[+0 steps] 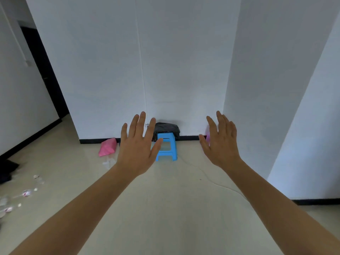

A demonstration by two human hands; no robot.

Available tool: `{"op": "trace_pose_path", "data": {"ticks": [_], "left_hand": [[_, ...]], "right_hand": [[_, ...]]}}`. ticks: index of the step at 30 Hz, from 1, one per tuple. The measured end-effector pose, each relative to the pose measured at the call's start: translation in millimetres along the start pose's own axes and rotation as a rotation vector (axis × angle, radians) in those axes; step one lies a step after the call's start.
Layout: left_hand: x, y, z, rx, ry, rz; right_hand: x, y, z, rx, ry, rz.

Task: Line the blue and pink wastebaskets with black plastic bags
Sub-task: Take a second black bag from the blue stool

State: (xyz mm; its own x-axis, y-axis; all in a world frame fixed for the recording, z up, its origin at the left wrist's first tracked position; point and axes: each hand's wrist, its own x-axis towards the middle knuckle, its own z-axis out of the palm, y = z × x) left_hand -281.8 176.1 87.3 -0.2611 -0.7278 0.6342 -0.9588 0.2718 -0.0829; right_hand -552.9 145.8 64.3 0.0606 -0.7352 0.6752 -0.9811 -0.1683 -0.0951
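Both hands, left (138, 144) and right (221, 142), spread wide, grip empty; black bags (167, 128) heaped on blue stool (166, 149) at wall's foot; probably light, limp, slippery, best pinched at a loose edge; pink thing (108, 150) on floor left, wastebaskets not clearly identifiable.

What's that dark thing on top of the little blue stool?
A crumpled heap of black plastic lies on the blue stool, against the wall. Its left edge is covered by the left hand, and what lies under the heap cannot be seen.
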Motion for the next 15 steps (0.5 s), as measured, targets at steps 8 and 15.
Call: {"op": "trace_pose_path", "data": {"ticks": [8, 15], "left_hand": [[130, -159, 151, 0.047, -0.026, -0.078], [276, -238, 264, -0.026, -0.088, -0.041]], "right_hand": [[174, -47, 195, -0.002, -0.051, -0.057], [302, -31, 308, -0.085, -0.050, -0.033]]}}
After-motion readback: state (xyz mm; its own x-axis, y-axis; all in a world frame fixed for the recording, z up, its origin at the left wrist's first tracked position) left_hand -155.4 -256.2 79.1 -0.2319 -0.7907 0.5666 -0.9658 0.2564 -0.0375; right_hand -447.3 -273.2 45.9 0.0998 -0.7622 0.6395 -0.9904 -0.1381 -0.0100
